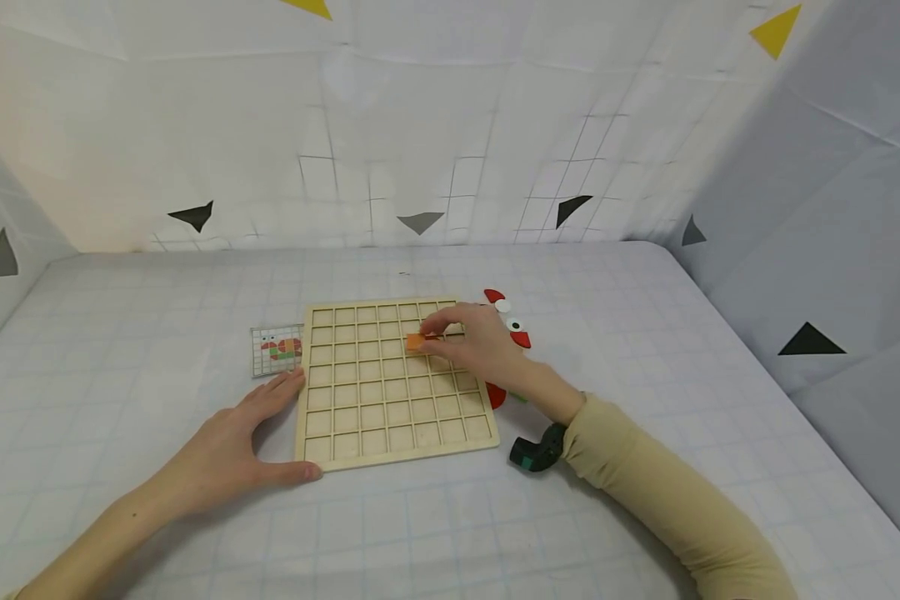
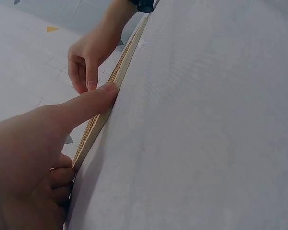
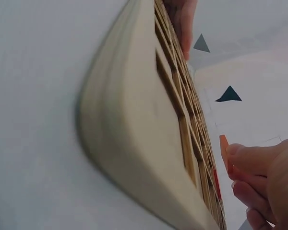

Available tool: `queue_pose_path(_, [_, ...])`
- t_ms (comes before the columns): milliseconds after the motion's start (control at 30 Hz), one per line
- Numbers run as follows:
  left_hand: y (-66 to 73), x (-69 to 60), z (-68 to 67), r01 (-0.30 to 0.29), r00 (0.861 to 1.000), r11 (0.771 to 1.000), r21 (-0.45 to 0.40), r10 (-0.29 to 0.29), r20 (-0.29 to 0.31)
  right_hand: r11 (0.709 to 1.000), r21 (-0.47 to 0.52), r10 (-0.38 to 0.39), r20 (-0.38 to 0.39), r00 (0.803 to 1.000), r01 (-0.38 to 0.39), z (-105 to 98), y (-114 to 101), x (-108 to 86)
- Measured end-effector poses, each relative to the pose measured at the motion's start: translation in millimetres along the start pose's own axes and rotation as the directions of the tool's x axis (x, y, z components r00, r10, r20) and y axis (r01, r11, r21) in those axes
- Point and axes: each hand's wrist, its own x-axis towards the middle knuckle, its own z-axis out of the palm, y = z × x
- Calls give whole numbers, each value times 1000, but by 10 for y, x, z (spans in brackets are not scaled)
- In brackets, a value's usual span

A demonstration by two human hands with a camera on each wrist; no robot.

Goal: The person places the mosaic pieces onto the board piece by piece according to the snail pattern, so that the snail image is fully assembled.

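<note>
A wooden grid board (image 1: 367,392) lies flat on the table. My right hand (image 1: 480,340) is over its upper right part and pinches a small orange tile (image 1: 415,342) between thumb and fingers. In the right wrist view the orange tile (image 3: 224,151) stands on edge at the fingertips, above the board, with a red piece (image 3: 217,184) in the grid below. At the board's left edge, my left hand (image 1: 228,454) rests with fingers and thumb spread; the thumb touches the front left corner. A picture card (image 1: 276,350) lies beside the board, partly hidden under its edge.
Right of the board lie loose pieces: a red piece (image 1: 494,296), a white disc (image 1: 502,306), an eye disc (image 1: 515,325) and another red piece (image 1: 497,395), some hidden by my right hand. A black wrist device (image 1: 537,450) sits by the right cuff. White sheets surround the table.
</note>
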Motion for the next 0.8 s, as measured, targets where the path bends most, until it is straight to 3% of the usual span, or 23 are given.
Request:
queue_pose_path(267, [3, 0, 10, -2, 1000, 1000, 5, 2, 1, 997, -5, -74, -28, 997, 74, 81, 55, -39])
queue_pose_path(467, [4, -4, 6, 4, 1000, 1000, 10, -4, -1, 984, -86, -160, -59, 985, 154, 130, 97, -52])
queue_pose_path(800, [9, 4, -6, 6, 1000, 1000, -2, -6, 7, 975, -133, -189, -67, 980, 179, 148, 96, -72])
